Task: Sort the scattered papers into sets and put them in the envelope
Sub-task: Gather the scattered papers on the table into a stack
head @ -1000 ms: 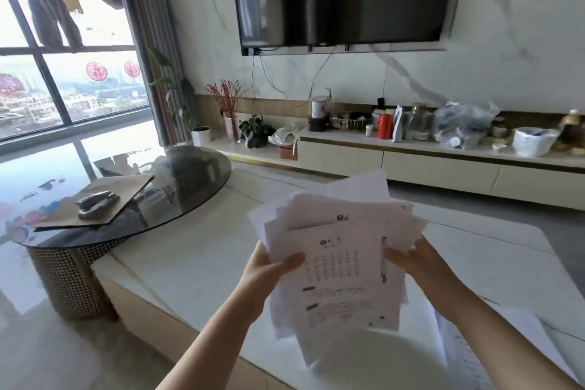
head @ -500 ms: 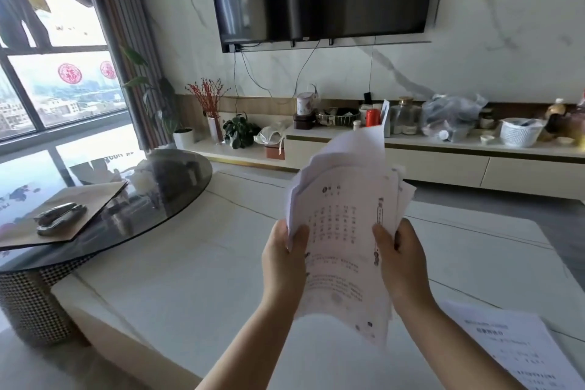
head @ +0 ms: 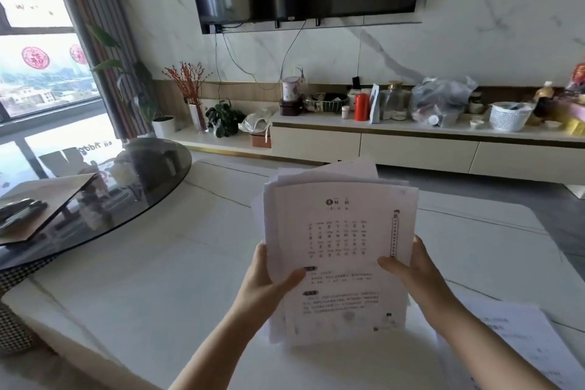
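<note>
Between both hands, illegibly printed papers

print on papers unreadable

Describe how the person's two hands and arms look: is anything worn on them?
Both forearms are bare as far as the picture shows; no sleeves are visible. The left hand and the right hand wear no gloves, and no watch, bracelet or ring can be seen. The nails are too blurred to judge.
</note>
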A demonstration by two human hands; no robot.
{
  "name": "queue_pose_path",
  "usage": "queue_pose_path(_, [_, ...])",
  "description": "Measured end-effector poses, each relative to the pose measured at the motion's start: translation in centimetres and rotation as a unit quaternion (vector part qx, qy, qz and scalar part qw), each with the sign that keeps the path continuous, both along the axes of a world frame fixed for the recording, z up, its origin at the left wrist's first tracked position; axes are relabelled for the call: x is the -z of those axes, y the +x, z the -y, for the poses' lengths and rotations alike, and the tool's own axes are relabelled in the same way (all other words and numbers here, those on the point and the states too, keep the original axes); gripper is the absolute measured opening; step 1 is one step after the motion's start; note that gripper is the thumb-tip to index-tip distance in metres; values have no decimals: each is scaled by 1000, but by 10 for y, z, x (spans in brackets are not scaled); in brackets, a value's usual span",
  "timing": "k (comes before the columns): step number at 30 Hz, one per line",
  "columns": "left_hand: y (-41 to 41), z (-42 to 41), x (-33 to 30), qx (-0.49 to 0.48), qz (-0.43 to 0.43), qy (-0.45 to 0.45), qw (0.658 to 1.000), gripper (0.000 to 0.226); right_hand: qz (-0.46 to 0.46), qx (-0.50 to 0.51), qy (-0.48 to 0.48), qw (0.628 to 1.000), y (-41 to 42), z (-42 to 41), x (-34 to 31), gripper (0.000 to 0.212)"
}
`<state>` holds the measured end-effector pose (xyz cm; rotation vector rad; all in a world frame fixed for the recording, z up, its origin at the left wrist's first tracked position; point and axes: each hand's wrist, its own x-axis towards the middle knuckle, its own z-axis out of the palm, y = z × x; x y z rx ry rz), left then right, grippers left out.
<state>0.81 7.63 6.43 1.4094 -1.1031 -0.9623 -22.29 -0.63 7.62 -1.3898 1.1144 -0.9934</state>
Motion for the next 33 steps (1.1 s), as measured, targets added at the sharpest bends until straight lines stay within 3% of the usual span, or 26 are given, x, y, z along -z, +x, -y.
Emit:
queue_pose_path(3, [-24,21,0,-91,56,-6,994,15,-6,54,-26,998,18,2,15,20])
queue_pose_path(5, [-32,29,-5,-161,76,-32,983,20,13,73,-40,996,25,0,13,15])
queue_pose_path(9, [-38,13,-13,-182,107,-82,974,20,12,61,-72,996,15,-13,3,16])
queue_pose_path(13, [-37,-9,-9,-160,74,-75,982,32,-6,43,-56,997,3,-23,-4,29])
queue_pose_path(19, [-21,-10,-11,-96,-42,-46,993,47,-17,-26,34,999,-11,-13,-1,73])
queue_pose_path(22, [-22,0,-16,-97,-90,-52,990,61,-25,-22,19,999,2,-8,5,55])
queue_pose_path(25, [-13,8,-11,-100,-97,-39,989,81,-13,-22,12,1000,7,0,13,58])
queue_pose_path(26, [-12,10,-8,-94,-81,-33,992,73,-16,-28,15,999,9,-1,15,54])
queue_pose_path(29, [-18,16,-3,-106,20,-22,994,23,-64,-21,-7,998,17,-6,27,33])
queue_pose_path(31, [-24,18,-4,-154,26,-35,987,20,-58,17,-28,998,19,-10,27,18])
queue_pose_path(33, [-27,14,-11,-181,-28,-54,982,21,-22,32,-40,998,15,-11,24,11])
